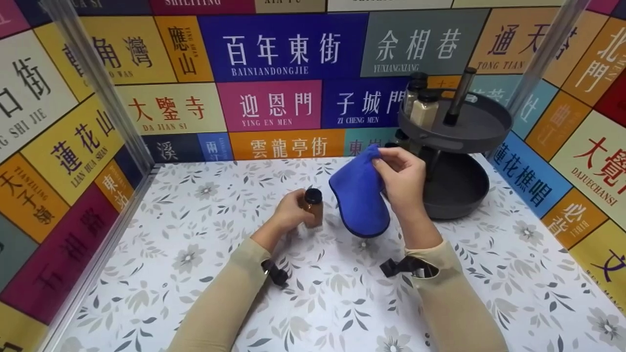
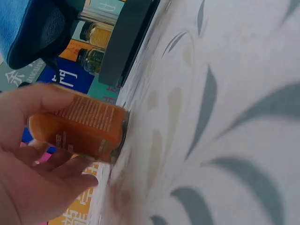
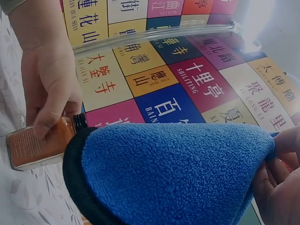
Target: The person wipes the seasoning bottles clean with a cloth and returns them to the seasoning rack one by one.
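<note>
My left hand point(image 1: 289, 211) grips a small glass spice jar point(image 1: 313, 215) with a black lid and reddish-brown contents. In the left wrist view the jar point(image 2: 84, 124) shows printed text on its side, and its base is at the tabletop. To its right, my right hand point(image 1: 405, 178) pinches a blue cloth point(image 1: 361, 195) with dark edging by its upper corner. The cloth hangs down above the table, apart from the jar in the head view. Its fuzzy face fills much of the right wrist view, where the cloth point(image 3: 173, 168) covers part of the scene.
A dark two-tier round rack point(image 1: 455, 195) stands at the back right, behind my right hand. On its upper tier are a jar of pale powder point(image 1: 424, 107) and another black-lidded jar point(image 1: 415, 88). More jars point(image 2: 96, 35) show low on it. Walls with lettered panels surround the floral tabletop point(image 1: 195, 283).
</note>
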`<action>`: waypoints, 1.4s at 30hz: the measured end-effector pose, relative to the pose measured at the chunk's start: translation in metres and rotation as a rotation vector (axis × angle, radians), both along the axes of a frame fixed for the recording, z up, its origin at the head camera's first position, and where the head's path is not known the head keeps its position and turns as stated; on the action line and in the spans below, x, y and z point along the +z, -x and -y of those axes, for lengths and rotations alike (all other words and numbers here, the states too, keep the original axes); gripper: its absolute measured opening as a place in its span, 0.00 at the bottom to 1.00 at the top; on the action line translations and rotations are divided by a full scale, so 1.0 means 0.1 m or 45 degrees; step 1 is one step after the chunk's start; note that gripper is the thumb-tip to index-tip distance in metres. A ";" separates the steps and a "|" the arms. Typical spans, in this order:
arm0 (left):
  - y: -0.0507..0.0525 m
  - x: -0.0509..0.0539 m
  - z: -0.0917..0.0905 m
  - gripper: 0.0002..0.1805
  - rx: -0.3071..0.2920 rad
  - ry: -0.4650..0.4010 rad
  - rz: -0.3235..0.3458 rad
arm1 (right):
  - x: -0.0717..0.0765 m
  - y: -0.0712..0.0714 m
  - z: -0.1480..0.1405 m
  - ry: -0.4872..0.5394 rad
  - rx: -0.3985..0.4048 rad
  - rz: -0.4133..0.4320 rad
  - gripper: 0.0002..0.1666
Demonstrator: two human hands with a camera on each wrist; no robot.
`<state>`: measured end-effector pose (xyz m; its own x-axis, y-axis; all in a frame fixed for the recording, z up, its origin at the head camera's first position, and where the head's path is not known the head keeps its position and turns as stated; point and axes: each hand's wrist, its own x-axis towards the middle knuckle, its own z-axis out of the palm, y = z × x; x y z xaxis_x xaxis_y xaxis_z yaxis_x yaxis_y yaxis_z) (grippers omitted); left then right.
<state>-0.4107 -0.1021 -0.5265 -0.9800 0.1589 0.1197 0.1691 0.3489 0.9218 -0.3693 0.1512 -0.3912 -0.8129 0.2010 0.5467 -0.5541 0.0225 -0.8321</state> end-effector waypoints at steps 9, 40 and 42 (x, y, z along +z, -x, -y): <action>0.00 -0.03 0.04 0.31 -0.143 -0.073 0.027 | -0.04 0.02 0.03 -0.016 0.030 0.030 0.10; -0.30 0.55 -0.20 0.19 -0.056 -0.205 -0.198 | -0.25 -0.01 0.29 -0.212 0.141 0.100 0.11; -0.31 0.56 -0.20 0.19 -0.049 -0.218 -0.219 | -0.25 -0.01 0.31 -0.205 0.144 0.105 0.11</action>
<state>-0.3794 -0.0824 -0.4705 -0.9365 0.1591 0.3126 0.3389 0.1805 0.9233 -0.3681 0.1201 -0.4161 -0.8687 0.0211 0.4948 -0.4906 0.1003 -0.8656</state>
